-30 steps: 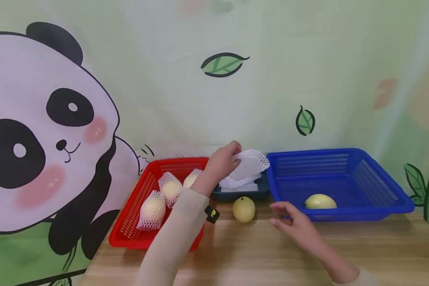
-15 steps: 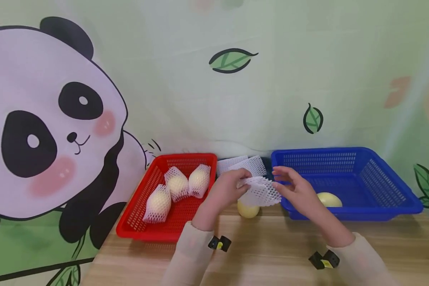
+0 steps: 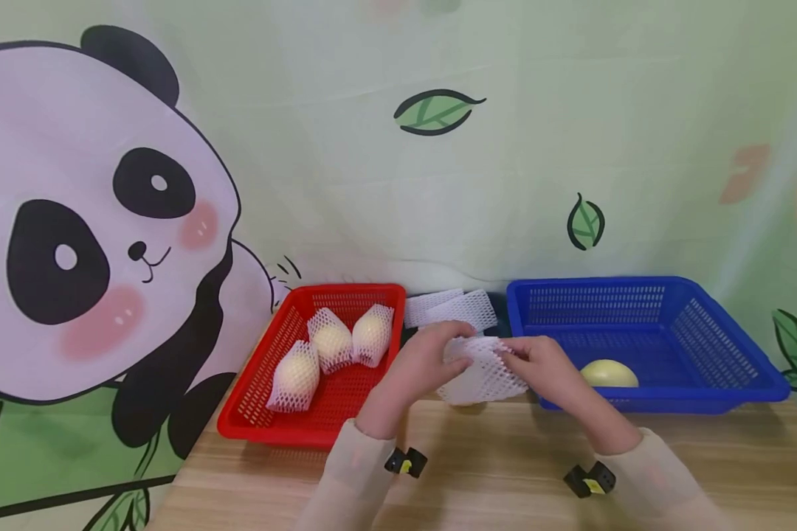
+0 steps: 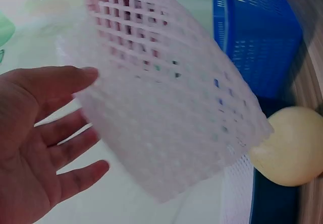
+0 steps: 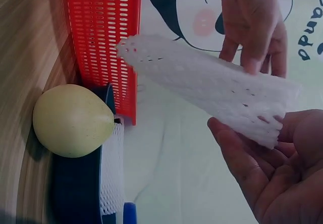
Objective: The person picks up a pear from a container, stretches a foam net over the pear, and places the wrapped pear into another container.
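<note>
A white foam fruit net [image 3: 481, 372] is held up between both hands, flattened and slanting. My left hand [image 3: 432, 358] pinches its left edge between thumb and fingers. My right hand [image 3: 544, 369] pinches the opposite edge, fingers bent around the end of the foam net [image 5: 212, 88] in the right wrist view. Just beyond the net, a pale yellow pear [image 5: 73, 120] stands on the table; the head view shows only a sliver of it below the net. Neither hand touches the pear.
To the left, a red basket [image 3: 352, 424] contains several pears in nets. A blue basket [image 3: 697, 398] on the right holds one bare pear [image 3: 609, 374]. Between them at the back, a dark blue tray [image 5: 75, 188] carries more flat foam nets [image 3: 468, 308]. A printed panda cloth hangs behind.
My left hand has brought the foam net from the back tray toward me, over the pear. The right hand has moved in from the right and taken the net's other edge.
</note>
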{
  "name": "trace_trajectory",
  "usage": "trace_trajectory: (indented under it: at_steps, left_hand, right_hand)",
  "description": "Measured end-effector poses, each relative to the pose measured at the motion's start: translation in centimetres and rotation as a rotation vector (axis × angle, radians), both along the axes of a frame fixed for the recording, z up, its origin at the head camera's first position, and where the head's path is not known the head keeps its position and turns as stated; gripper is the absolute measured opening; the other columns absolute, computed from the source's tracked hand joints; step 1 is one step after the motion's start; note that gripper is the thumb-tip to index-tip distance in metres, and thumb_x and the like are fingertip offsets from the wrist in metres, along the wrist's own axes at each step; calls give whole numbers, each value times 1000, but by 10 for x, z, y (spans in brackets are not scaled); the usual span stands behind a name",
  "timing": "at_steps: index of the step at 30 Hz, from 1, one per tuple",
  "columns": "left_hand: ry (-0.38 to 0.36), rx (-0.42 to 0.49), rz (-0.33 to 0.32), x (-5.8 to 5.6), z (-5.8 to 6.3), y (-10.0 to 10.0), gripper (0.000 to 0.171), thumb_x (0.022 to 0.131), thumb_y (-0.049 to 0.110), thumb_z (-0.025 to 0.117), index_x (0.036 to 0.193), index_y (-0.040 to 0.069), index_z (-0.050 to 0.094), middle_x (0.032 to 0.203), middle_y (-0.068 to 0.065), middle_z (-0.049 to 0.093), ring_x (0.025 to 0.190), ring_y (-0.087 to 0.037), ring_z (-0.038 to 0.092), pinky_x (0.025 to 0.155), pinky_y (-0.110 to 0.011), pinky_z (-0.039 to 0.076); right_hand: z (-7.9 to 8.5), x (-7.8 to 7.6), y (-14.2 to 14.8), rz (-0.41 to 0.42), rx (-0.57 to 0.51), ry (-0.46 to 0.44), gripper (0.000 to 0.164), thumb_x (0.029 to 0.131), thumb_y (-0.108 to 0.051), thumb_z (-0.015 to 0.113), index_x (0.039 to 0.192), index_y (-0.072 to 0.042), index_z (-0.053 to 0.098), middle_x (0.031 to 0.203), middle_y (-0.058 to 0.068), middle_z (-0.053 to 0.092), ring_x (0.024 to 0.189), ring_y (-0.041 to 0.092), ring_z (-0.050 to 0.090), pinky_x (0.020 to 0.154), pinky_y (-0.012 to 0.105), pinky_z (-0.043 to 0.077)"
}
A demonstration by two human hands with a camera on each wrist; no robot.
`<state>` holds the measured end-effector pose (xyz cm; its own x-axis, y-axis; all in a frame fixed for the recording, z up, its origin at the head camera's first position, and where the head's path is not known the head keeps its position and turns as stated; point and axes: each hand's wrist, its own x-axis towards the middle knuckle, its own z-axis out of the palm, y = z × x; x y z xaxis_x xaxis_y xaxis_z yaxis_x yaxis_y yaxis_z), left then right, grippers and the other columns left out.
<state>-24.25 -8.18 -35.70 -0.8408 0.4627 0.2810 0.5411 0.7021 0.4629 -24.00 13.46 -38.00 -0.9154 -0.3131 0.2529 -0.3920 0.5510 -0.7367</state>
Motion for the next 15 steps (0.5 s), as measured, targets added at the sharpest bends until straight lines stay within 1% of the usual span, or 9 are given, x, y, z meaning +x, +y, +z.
trace_trajectory:
  at_steps: [3,5,6,7,8,10,13,14,15]
  left_hand:
    - [94,144,59,11,-2,-2,46,92,18,74,135,10,61,137,-11,66,124,-29,63,105,-44,56]
    - [145,258,100,18,-3,-1,44,92,17,74,133,8,61,134,-13,66,120,-30,65,101,-45,58]
    - [145,316,114,22,-4,0,43,93,16,73,133,7,61,133,-14,67,116,-30,67,98,-45,59]
    - [131,362,127,25,-6,2,43,94,17,71,134,6,61,132,-14,68,114,-29,68,95,-44,60]
    - [99,403,134,28,-7,4,44,95,18,70,136,6,59,132,-14,68,112,-29,69,93,-43,61]
    - [0,470,139,31,-11,11,51,97,22,67,144,6,54,136,-16,66,113,-29,71,92,-43,61]
    - [-135,503,154,31,-19,21,68,97,27,68,156,7,40,148,-17,59,123,-32,68,95,-45,61]
    - [-168,513,159,29,-21,24,73,96,28,69,158,8,36,151,-17,56,126,-33,66,97,-47,60]
    - [-191,520,163,28,-24,27,77,95,29,70,160,8,33,154,-18,52,129,-34,64,99,-49,59]
  right_hand:
    - [-1,0,-1,-88,-21,-21,29,100,-15,63,119,6,72,99,19,76,79,16,63,68,24,54]
    - [-1,-1,-2,-157,-61,-28,33,101,-17,62,124,6,70,107,23,76,85,23,69,74,31,61]
    - [-1,-1,-3,-191,-84,-22,34,102,-17,61,125,6,69,111,25,75,89,27,72,77,35,63]
    - [-1,-1,-4,-226,-109,-6,34,102,-17,61,126,5,69,114,26,75,92,31,73,80,39,63]
    - [-2,-1,-6,-259,-138,11,34,102,-17,61,127,4,69,116,26,74,94,31,73,80,37,63]
    - [-3,-1,-12,-313,-194,51,33,102,-15,61,128,2,69,119,25,74,98,32,73,79,27,62]
    - [-5,2,-25,-363,-268,104,31,100,-11,62,129,-1,70,102,23,76,79,18,67,63,14,49]
    - [-6,3,-30,-360,-291,110,31,100,-10,62,129,-1,70,93,22,75,72,13,62,59,12,42]
    - [-6,5,-34,-353,-306,109,31,100,-9,61,129,-1,69,86,20,72,67,9,57,56,13,40]
